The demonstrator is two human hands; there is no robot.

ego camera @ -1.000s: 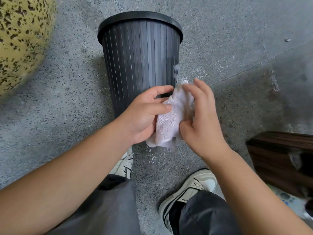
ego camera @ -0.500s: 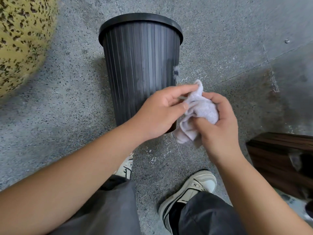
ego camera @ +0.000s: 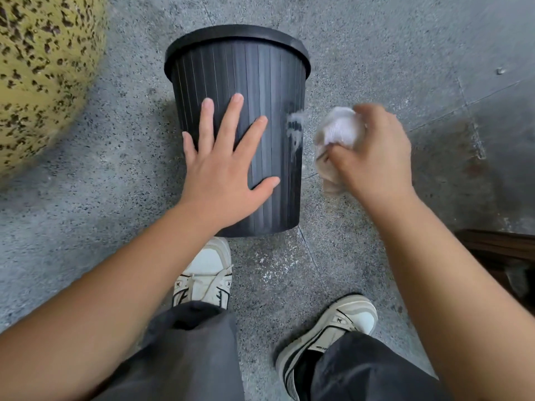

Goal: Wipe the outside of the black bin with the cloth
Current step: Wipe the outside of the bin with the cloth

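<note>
The black ribbed bin [ego camera: 260,82] stands upright on the grey floor just beyond my feet. A whitish smear [ego camera: 295,127] marks its right side. My left hand [ego camera: 223,169] lies flat on the bin's near wall, fingers spread and straight. My right hand [ego camera: 376,157] hovers just right of the bin, fingers curled round a bunched white cloth [ego camera: 337,131]. The cloth sits a little apart from the smear, and part of it hangs below my fist.
A large yellow speckled rounded object [ego camera: 40,68] fills the upper left. A dark wooden piece [ego camera: 503,250] sits at the right edge. My two sneakers [ego camera: 208,273] stand on the speckled concrete floor [ego camera: 101,198] below the bin.
My left hand let go of the cloth and moved left onto the bin's wall, fingers spread. My right hand bunched the cloth alone and shifted right of the bin.
</note>
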